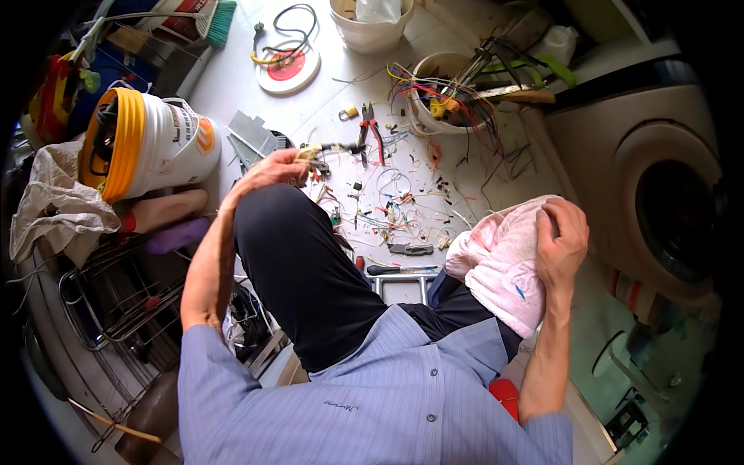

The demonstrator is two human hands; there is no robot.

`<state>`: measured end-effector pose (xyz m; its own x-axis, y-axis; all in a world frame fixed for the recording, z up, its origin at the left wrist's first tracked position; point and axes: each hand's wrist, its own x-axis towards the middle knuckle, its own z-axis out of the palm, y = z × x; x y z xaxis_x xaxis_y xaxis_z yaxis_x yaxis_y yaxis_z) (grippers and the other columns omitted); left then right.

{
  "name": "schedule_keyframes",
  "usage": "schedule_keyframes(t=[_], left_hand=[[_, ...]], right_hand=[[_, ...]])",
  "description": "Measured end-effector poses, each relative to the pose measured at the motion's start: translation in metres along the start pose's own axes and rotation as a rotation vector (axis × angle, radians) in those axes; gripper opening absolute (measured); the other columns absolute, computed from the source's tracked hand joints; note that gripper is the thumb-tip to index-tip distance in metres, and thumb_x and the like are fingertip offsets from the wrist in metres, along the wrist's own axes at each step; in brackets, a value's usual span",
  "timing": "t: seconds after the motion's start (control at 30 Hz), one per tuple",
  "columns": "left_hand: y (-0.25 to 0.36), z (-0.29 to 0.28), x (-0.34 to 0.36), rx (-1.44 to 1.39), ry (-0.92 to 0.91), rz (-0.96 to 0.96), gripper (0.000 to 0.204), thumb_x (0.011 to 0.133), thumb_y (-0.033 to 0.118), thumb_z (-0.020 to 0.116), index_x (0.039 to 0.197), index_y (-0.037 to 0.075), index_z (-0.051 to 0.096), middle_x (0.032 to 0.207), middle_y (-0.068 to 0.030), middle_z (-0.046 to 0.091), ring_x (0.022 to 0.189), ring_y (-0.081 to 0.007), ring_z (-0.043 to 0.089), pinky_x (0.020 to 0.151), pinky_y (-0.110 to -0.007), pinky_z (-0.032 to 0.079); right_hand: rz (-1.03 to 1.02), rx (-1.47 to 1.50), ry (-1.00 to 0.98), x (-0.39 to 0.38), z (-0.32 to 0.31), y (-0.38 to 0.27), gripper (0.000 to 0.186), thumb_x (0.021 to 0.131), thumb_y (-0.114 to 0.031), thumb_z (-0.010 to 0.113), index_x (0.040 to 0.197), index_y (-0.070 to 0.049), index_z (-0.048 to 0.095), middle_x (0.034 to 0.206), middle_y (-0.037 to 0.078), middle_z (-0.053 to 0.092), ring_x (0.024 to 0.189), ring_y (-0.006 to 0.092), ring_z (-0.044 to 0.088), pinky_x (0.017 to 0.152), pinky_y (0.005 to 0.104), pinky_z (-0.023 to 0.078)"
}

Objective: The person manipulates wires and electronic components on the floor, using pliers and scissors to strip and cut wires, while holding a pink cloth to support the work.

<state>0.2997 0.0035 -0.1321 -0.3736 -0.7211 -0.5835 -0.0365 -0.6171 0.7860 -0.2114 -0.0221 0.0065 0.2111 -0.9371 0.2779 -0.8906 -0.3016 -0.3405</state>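
Right hand (563,242) on pink towel (500,252), pliers (371,128) beyond

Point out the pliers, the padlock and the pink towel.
Pliers (367,123), head view: the joint.
Padlock (352,112), head view: the yellowish body.
Pink towel (500,267), head view: the middle of the cloth.

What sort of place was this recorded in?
Probably a home laundry or utility area, its floor used as a makeshift repair spot: a front-loading washing machine stands at the right, a green-bristled broom at the upper left, and red-and-black pliers lie among scattered wire scraps.
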Motion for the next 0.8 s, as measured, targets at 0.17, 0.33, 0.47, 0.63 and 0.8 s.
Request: schedule_keyframes(t=[0.17,0.33,0.47,0.63,0.8], left_hand=[[0.078,0.02,-0.045,-0.101,0.088,0.138,0.021,0.098,0.026,0.064,0.1,0.005,0.059,0.076,0.0026,0.05,0.068,-0.0095,0.046,0.066,-0.027,0.041],[0.121,0.031,-0.073,-0.227,0.032,0.333,0.02,0.102,0.022,0.057,0.104,0.002,0.058,0.072,0.0036,0.041,0.065,-0.0094,0.039,0.062,-0.026,0.036],[0.155,0.067,-0.093,-0.147,0.045,0.283,0.013,0.101,0.017,0.056,0.1,0.004,0.055,0.078,0.0039,0.043,0.065,-0.0069,0.035,0.06,-0.024,0.033],[0.165,0.117,-0.1,0.151,0.004,0.234,0.019,0.099,0.02,0.061,0.106,0.002,0.061,0.083,0.0025,0.053,0.071,-0.0072,0.047,0.066,-0.023,0.041],[0.172,0.147,-0.092,0.169,-0.178,0.258,0.027,0.1,0.025,0.061,0.111,0.001,0.062,0.09,-0.0025,0.064,0.081,-0.0108,0.062,0.072,-0.025,0.05]], right_hand=[[-0.026,0.02,0.035,-0.003,0.0,0.0,0.009,0.082,-0.01,0.067,0.09,-0.005,0.067,0.099,0.005,0.069,0.1,0.0255,0.062,0.09,0.0374,0.043],[-0.062,-0.025,0.034,-0.008,-0.001,0.007,0.015,0.082,-0.011,0.069,0.097,-0.006,0.067,0.102,0.006,0.069,0.102,0.0268,0.062,0.09,0.0385,0.044],[-0.196,0.222,0.109,0.007,-0.005,-0.02,0.028,0.081,-0.012,0.072,0.107,-0.004,0.067,0.111,0.013,0.066,0.106,0.0314,0.061,0.092,0.041,0.046],[-0.481,0.418,0.07,0.05,-0.028,-0.137,0.058,0.078,-0.024,0.078,0.129,-0.007,0.058,0.123,0.014,0.058,0.116,0.0325,0.055,0.101,0.0413,0.041],[-0.375,0.739,-0.249,0.049,0.009,-0.135,0.043,0.085,-0.018,0.073,0.123,-0.004,0.058,0.097,0.02,0.067,0.086,0.0321,0.067,0.078,0.0386,0.053]])
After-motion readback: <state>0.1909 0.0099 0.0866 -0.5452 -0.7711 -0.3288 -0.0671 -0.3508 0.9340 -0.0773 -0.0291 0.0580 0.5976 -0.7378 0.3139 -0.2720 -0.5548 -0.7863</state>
